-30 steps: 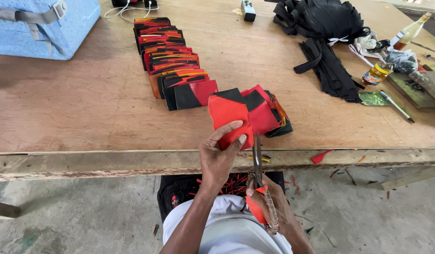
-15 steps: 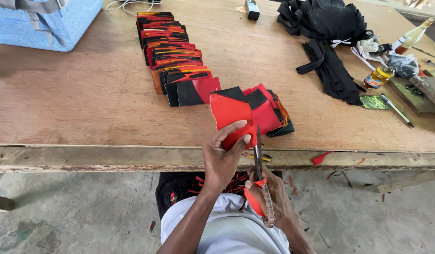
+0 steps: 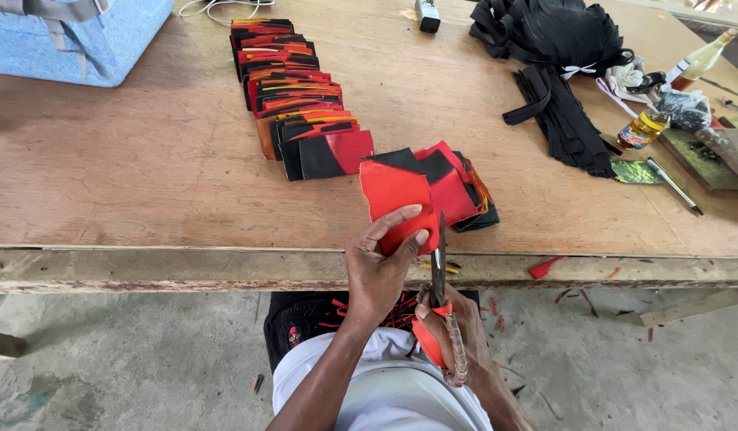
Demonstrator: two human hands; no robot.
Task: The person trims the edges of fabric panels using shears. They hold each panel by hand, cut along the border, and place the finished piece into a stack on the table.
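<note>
While my left hand [image 3: 381,267] pinches the red piece [image 3: 394,199] by its lower corner over the table edge [image 3: 185,267], my right hand [image 3: 453,339] grips scissors [image 3: 438,267], blades nearly closed beside it. I judge the piece light, flexible, slightly stiff; best held near the cut.

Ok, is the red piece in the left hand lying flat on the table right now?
No, the left hand holds the red piece up off the table, beside the scissors in the right hand.
</note>
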